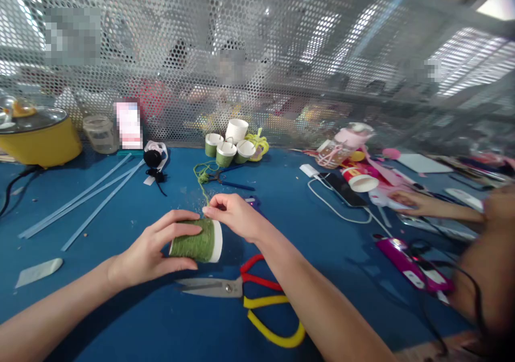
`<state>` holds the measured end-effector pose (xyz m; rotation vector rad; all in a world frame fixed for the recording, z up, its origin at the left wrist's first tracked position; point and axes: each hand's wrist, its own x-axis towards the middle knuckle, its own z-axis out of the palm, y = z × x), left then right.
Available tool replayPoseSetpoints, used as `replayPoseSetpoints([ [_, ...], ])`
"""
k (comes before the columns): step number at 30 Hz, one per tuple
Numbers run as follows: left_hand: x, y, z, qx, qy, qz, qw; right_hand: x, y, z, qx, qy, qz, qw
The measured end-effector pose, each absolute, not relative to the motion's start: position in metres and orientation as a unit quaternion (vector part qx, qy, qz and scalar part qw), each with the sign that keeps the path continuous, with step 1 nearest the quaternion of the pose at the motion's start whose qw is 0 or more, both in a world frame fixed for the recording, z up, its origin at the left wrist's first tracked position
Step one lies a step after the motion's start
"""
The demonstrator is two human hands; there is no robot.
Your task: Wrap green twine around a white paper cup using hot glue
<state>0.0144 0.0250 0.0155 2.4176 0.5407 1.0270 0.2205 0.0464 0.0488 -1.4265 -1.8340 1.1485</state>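
A paper cup wrapped in green yarn lies sideways above the blue table, its white rim facing right. My left hand is wrapped round the cup from the left. At the cup's upper right edge, my right hand pinches the green yarn between thumb and finger. That strand runs back to a loose tangle beside dark-handled pliers. Below the cup lie large scissors with red and yellow handles, partly behind my right forearm.
Small green-wrapped cups stand at the back, near a perforated metal screen. Pale strips, a yellow pot and a phone are left. Right are a cabled phone, a magenta device and another person's hand.
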Motion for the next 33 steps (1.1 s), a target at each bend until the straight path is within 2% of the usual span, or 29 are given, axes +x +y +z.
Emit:
replayPoseSetpoints([
  [10, 0.016, 0.026, 0.009, 0.871, 0.192, 0.385, 0.237, 0.222, 0.048, 0.044, -0.526, -0.686, 0.426, 0.265],
  [16, 0.017, 0.027, 0.011, 0.859, 0.201, 0.406, 0.239, 0.223, 0.053, 0.044, -0.556, -0.703, 0.371, 0.244],
  [22, 0.017, 0.032, 0.01, 0.835, 0.253, 0.418, 0.253, 0.235, 0.05, 0.05, -0.587, -0.687, 0.326, 0.279],
  [27, 0.018, 0.036, 0.004, 0.814, 0.31, 0.411, 0.27, 0.239, 0.025, 0.054, -0.569, -0.671, 0.357, 0.313],
  [33, 0.02, 0.034, 0.0, 0.831, 0.295, 0.391, 0.264, 0.23, 0.01, 0.044, -0.556, -0.665, 0.371, 0.333],
])
